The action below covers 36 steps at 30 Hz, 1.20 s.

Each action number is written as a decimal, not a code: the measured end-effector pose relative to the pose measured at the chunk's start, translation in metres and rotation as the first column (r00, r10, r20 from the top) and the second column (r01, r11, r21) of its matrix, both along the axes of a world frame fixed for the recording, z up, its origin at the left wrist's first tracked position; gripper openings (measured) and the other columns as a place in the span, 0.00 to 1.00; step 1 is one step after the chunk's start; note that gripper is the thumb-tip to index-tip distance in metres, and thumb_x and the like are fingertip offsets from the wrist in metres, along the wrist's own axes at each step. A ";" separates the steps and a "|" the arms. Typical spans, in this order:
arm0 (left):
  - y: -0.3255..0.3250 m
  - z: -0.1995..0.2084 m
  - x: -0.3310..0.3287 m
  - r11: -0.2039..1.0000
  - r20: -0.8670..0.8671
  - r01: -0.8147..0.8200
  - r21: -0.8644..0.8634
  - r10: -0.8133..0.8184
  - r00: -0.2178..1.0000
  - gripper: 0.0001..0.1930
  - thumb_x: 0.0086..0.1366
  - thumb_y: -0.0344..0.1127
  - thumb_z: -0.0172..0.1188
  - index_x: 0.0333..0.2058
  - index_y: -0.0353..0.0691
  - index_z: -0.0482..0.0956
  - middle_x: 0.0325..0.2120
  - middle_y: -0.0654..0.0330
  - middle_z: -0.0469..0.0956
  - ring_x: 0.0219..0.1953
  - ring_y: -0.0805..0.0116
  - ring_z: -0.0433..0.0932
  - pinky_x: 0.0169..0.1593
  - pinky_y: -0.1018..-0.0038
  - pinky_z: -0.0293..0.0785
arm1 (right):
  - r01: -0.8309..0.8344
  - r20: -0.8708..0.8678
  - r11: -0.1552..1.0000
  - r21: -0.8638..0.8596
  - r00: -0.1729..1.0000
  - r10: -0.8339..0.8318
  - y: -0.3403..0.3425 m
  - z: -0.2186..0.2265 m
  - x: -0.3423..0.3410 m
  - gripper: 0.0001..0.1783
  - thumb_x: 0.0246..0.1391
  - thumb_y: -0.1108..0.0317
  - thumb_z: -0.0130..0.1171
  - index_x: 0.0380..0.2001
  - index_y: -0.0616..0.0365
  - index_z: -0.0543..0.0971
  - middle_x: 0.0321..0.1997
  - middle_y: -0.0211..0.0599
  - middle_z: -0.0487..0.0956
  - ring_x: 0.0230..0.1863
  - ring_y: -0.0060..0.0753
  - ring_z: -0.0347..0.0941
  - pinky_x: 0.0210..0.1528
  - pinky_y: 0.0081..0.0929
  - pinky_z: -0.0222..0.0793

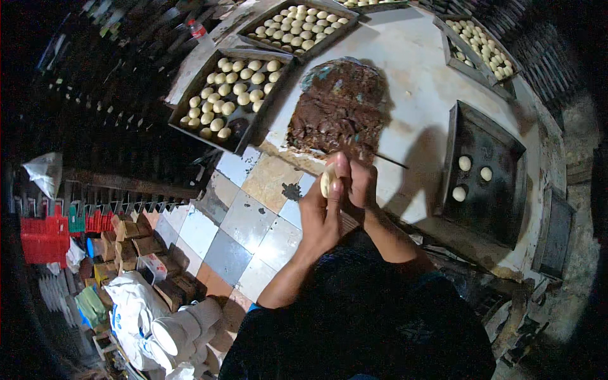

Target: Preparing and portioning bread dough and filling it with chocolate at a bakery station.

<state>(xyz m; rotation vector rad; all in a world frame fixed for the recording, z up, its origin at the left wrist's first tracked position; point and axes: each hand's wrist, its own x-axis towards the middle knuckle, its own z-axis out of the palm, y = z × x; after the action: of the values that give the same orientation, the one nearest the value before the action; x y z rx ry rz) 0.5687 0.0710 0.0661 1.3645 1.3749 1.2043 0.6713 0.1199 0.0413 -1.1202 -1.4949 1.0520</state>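
My left hand (321, 218) and my right hand (362, 185) are pressed together near the table's front edge. Between them sits a pale piece of dough (326, 181), partly covered by the thumbs and fingers. Both hands are closed around it, though the right hand's fingertips are mostly hidden. Just beyond them a mound of dark brown paste (335, 120) lies spread on the table, with bluish patches on its far part. A thin dark stick (392, 162) pokes out to the right of the paste, its other end out of sight.
Dough balls fill a black tray (253, 140) at left, with other full trays (349, 28) along the back. At right, a deep tray (451, 164) holds three balls. A bottle (199, 31) stands far left. White buckets (170, 334) and cardboard boxes (128, 248) crowd the lower left floor.
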 end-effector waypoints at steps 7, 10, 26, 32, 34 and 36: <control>-0.055 -0.041 -0.096 0.960 0.697 0.029 -0.280 0.182 0.694 0.21 0.70 0.43 0.48 0.46 0.26 0.71 0.41 0.53 0.76 0.44 0.65 0.76 0.49 0.68 0.72 | -0.146 0.075 0.973 0.177 0.988 0.134 -0.023 -0.018 -0.095 0.28 0.63 0.46 0.33 0.38 0.58 0.74 0.43 0.48 0.72 0.44 0.45 0.70 0.48 0.36 0.64; -0.066 -0.043 -0.127 0.882 0.780 0.228 -0.413 0.213 0.589 0.21 0.69 0.46 0.50 0.47 0.30 0.73 0.37 0.54 0.78 0.34 0.73 0.77 0.42 0.75 0.75 | -0.302 -0.012 0.947 -0.106 0.953 0.302 -0.022 -0.036 -0.080 0.26 0.63 0.46 0.38 0.37 0.59 0.75 0.43 0.46 0.74 0.45 0.38 0.71 0.48 0.34 0.65; 0.021 -0.052 -0.115 0.939 0.680 0.079 -0.334 0.182 0.710 0.26 0.68 0.39 0.48 0.60 0.32 0.61 0.57 0.52 0.66 0.55 0.58 0.70 0.58 0.61 0.67 | 0.032 0.865 0.994 0.102 0.491 -0.105 0.047 -0.126 0.098 0.26 0.46 0.83 0.49 0.52 0.61 0.68 0.41 0.57 0.73 0.38 0.60 0.73 0.36 0.47 0.71; 0.072 -0.063 -0.082 0.944 0.707 0.056 -0.324 0.202 0.678 0.22 0.70 0.35 0.46 0.61 0.40 0.61 0.56 0.57 0.68 0.55 0.63 0.70 0.56 0.63 0.69 | 0.026 0.852 0.998 0.053 0.521 -0.059 0.099 -0.117 0.105 0.25 0.48 0.79 0.49 0.54 0.63 0.69 0.34 0.53 0.72 0.31 0.51 0.74 0.29 0.42 0.72; 0.084 -0.062 -0.068 0.931 0.724 0.041 -0.362 0.253 0.641 0.21 0.70 0.34 0.45 0.60 0.37 0.62 0.56 0.56 0.67 0.55 0.62 0.70 0.57 0.64 0.69 | -0.043 0.914 0.997 -0.066 0.398 0.078 0.099 -0.099 0.112 0.23 0.49 0.77 0.50 0.52 0.62 0.71 0.34 0.51 0.73 0.32 0.50 0.75 0.30 0.41 0.72; 0.093 -0.065 -0.058 0.931 0.747 0.062 -0.359 0.247 0.617 0.20 0.70 0.33 0.45 0.58 0.34 0.64 0.56 0.55 0.67 0.55 0.63 0.70 0.57 0.65 0.69 | -0.025 0.911 0.990 -0.141 0.389 0.140 0.111 -0.112 0.133 0.16 0.51 0.73 0.52 0.44 0.62 0.76 0.34 0.51 0.75 0.32 0.46 0.76 0.30 0.36 0.72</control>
<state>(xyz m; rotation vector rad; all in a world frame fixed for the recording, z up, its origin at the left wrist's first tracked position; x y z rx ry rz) 0.5104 0.1643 0.0008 0.3771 0.9340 1.3120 0.8045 0.2306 -0.0712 -1.9086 -2.4046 0.5015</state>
